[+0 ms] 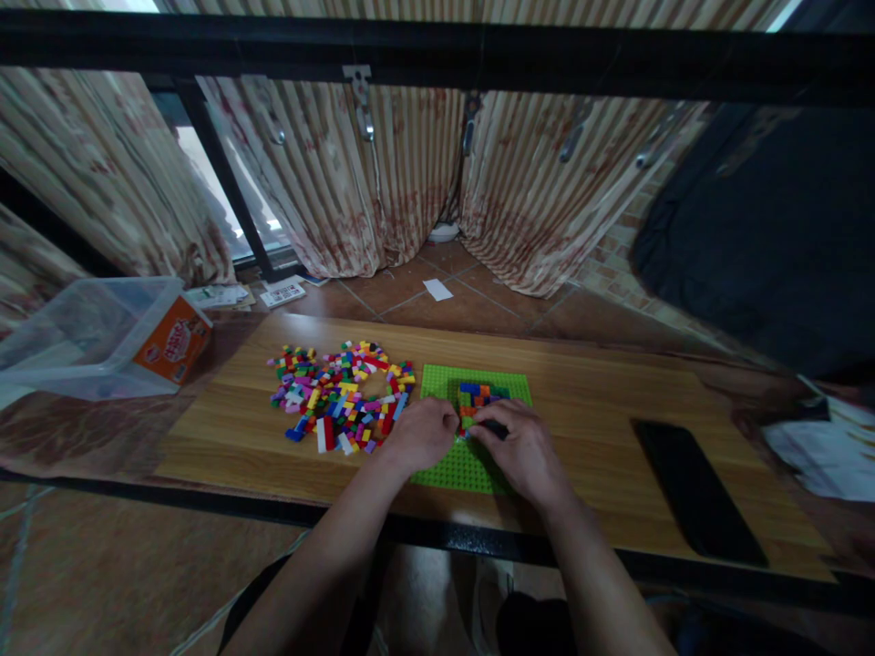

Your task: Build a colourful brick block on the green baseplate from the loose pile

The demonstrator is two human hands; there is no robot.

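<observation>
A bright green studded baseplate [444,476] lies on the wooden board, and a low structure of toy building bricks [470,390] in blue, orange, green and red stands on it. My left hand [425,433] is at the structure's near left corner, its fingers curled together; whatever they hold is hidden. From the other side, my right hand [520,445] reaches in with thumb and fingertips pinched at the same corner. A small dark piece shows beneath its fingers, too unclear to name. The fingertips of both hands nearly meet there.
Left of the baseplate spreads a pile of loose multicoloured bricks [348,401]. A clear plastic bin [102,337] with an orange label stands at the far left. A dark, flat, oblong object [697,492] lies on the wooden board [588,392] at right. White papers or bags [820,446] sit beyond it.
</observation>
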